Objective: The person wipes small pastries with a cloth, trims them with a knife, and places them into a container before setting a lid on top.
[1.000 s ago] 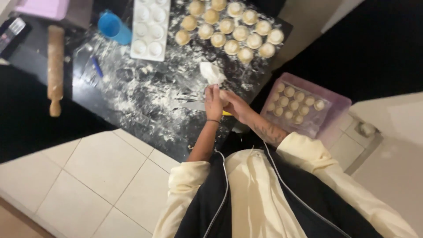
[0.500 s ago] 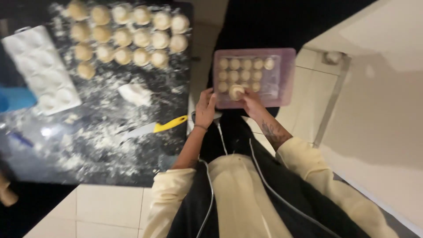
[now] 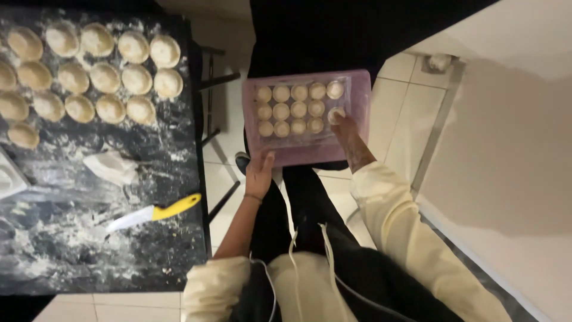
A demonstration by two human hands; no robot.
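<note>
A pink plastic tray [image 3: 354,141] holding several small round dough balls sits in front of me on a dark seat. My left hand [image 3: 260,173] holds the tray's near left corner. Over the tray's right side, my right hand [image 3: 348,132] pinches one dough ball [image 3: 336,113] in its fingertips. Both my sleeves are cream-coloured and pushed up.
To the left is a black floured table [image 3: 179,238] with several flattened dough rounds [image 3: 107,77], a lump of dough [image 3: 110,167] and a yellow-handled knife [image 3: 156,213]. A white wall [image 3: 506,149] stands to the right. Pale floor tiles lie below.
The view has swung right, from the floured table to the pink tray. My left hand has moved to the tray's near corner, and my right hand has moved to the tray's right side.
</note>
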